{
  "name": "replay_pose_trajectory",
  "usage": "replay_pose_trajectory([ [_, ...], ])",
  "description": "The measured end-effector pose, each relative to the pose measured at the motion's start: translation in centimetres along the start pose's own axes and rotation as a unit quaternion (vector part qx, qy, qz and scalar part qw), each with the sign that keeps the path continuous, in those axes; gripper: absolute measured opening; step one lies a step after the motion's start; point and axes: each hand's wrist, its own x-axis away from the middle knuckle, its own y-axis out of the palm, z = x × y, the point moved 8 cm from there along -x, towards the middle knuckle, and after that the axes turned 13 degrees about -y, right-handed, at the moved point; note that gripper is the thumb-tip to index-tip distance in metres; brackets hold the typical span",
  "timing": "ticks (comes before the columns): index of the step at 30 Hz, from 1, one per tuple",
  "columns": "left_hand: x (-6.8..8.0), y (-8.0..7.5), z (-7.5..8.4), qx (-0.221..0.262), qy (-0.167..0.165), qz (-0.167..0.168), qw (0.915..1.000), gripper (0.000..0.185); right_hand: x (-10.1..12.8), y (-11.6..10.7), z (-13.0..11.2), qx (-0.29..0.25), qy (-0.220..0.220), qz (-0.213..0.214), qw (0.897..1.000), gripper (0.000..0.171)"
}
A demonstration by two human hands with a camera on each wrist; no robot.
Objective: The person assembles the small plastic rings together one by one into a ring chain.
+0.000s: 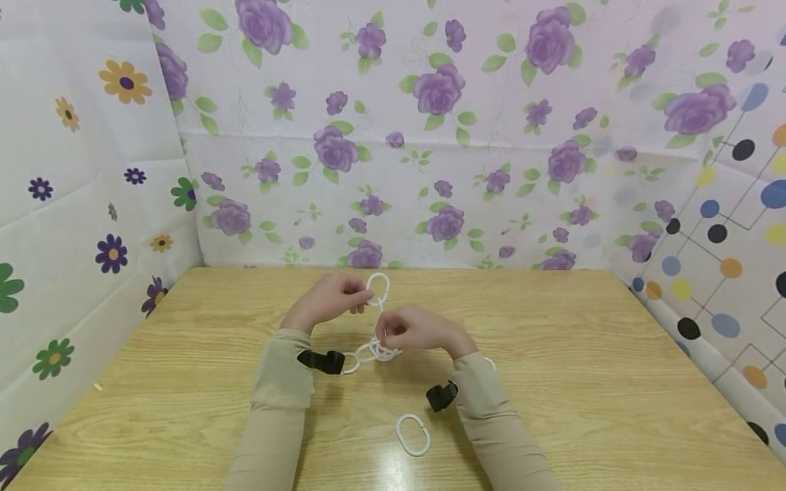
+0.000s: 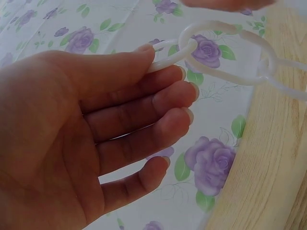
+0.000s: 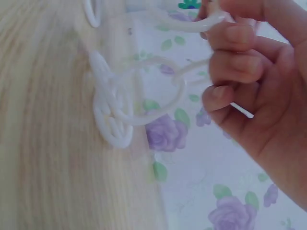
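Observation:
A chain of white oval plastic links (image 1: 365,352) runs from the tabletop up to both hands. The left hand (image 1: 334,296) pinches the top link (image 2: 165,61) between thumb and index finger, its other fingers loosely bent. Hooked through that one is a second link (image 2: 230,76), leading on toward the right hand. Lower and to the right, the right hand (image 1: 420,329) has its fingers curled round the chain. Beneath it in the right wrist view, one link (image 3: 148,117) hangs down to a bunched heap of links (image 3: 112,129) on the wood.
A loose white link (image 1: 413,435) lies on the wooden table (image 1: 583,382) near the front, between the forearms. Another white link (image 1: 489,363) shows partly behind the right sleeve. A small pale piece (image 1: 98,387) lies at the left edge. Patterned cloth (image 1: 454,170) walls the back and sides.

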Motion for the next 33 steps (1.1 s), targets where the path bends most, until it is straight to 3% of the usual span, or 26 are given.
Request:
replay_pose_trajectory([
  [8,-0.1,0.1,-0.1,-0.004,-0.004,-0.001,1.0,0.026,1.2,-2.7,0.0,-0.007,0.005,0.111,0.994,0.011],
  [16,-0.2,0.4,-0.2,-0.003,-0.012,-0.01,0.9999,0.026,2.7,-4.5,1.3,-0.046,0.037,0.192,0.98,0.01],
  [22,-0.3,0.4,-0.2,-0.013,-0.005,-0.009,0.9999,0.025,3.6,-5.3,2.1,-0.08,0.045,0.229,0.969,0.007],
  [33,-0.2,0.3,0.1,-0.007,0.006,-0.002,1.0,0.023,4.6,-6.1,3.1,-0.059,0.067,0.256,0.963,0.006],
])
